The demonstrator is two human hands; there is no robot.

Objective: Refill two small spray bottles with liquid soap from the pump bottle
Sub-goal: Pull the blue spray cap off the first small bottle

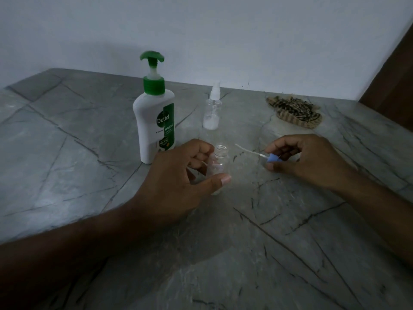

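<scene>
Against the desk's far edge, where the grey stone desk (67,153) meets the white wall (223,41), stands the pump bottle (154,121), white with a green pump, upright. Left of it the desk lies bare to its left corner, and the near half is bare too except for the two forearms crossing it. Toward the far right corner lies a striped cloth (295,110), apart from everything else, with a brown panel (397,81) beyond that corner. Just right of the pump bottle a capped spray bottle (213,108) stands upright, a little white liquid at its bottom. Nearer the middle, the left hand (178,182) curls round an open bottle (220,159), clear and upright on the desk, thumb across its front. Beside it, the right hand (308,159) pinches the blue spray cap (272,158), its thin tube pointing left toward the open neck, not touching it.
</scene>
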